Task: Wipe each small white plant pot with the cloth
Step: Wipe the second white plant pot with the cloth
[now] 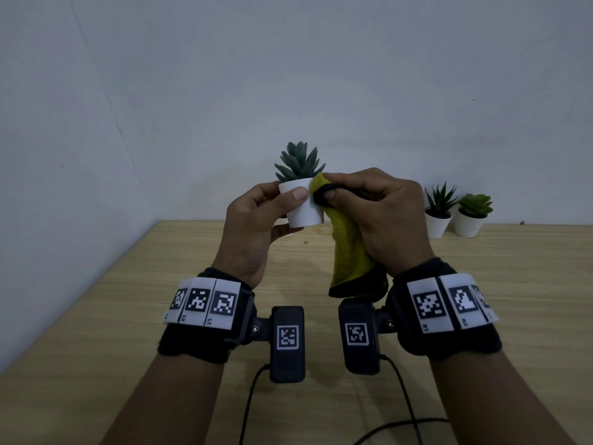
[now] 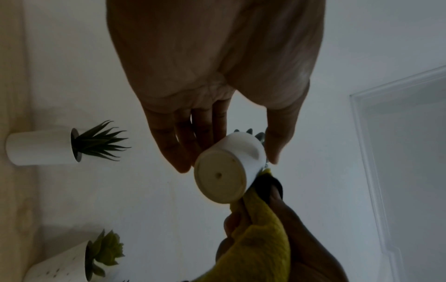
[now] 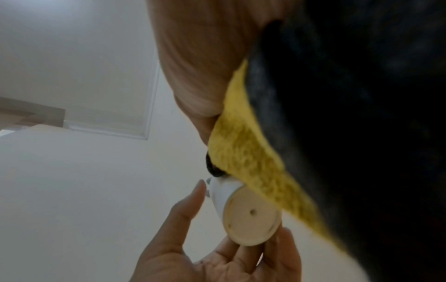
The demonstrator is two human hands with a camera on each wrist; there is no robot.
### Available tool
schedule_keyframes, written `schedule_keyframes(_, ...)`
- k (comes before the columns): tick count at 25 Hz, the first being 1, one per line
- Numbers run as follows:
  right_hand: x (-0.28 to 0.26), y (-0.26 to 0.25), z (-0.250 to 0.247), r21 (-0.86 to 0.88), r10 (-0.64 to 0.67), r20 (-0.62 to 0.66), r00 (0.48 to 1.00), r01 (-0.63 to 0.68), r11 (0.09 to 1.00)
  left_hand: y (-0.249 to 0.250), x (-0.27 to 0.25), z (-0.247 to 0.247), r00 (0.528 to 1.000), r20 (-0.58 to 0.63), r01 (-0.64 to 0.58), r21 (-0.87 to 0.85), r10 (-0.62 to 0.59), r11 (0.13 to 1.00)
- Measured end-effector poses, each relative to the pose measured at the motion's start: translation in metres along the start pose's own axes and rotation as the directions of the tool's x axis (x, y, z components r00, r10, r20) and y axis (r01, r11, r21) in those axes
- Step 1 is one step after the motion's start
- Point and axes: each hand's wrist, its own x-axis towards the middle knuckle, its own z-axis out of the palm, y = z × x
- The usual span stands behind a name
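My left hand holds a small white pot with a grey-green succulent up above the table, thumb on its front and fingers behind. My right hand grips a yellow cloth with a black edge and presses it against the pot's right side near the rim. From the left wrist view I see the pot's round base with the cloth beside it. The right wrist view shows the same base under the cloth.
Two more white pots stand at the table's back right by the wall: one with a spiky dark plant and one with a light green succulent. The wooden table meets a wall on the left. Black cables trail near the front edge.
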Motion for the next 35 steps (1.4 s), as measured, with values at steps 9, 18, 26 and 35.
schedule_keyframes(9, -0.002, 0.002, 0.000, -0.131, 0.028, 0.108, 0.994, -0.014, 0.991, -0.003, 0.002, -0.005, 0.996, -0.038, 0.075, -0.115, -0.079, 0.991)
schedule_keyframes(18, -0.001, -0.001, -0.004, -0.088, 0.045, 0.139, 0.989, -0.033, 0.996, -0.001, 0.004, -0.007, 0.996, -0.019, 0.080, -0.165, -0.084, 0.983)
schedule_keyframes(26, -0.001, -0.001, -0.004, -0.113, 0.075, 0.136, 0.988, -0.059, 0.992, -0.003, 0.004, -0.006, 0.993, -0.008, 0.118, -0.164, -0.121, 0.979)
schedule_keyframes(35, 0.000, -0.002, -0.003, -0.109, 0.057, 0.101, 0.993, -0.046, 0.993, 0.001, 0.004, -0.007, 0.996, 0.027, 0.093, -0.207, -0.089, 0.974)
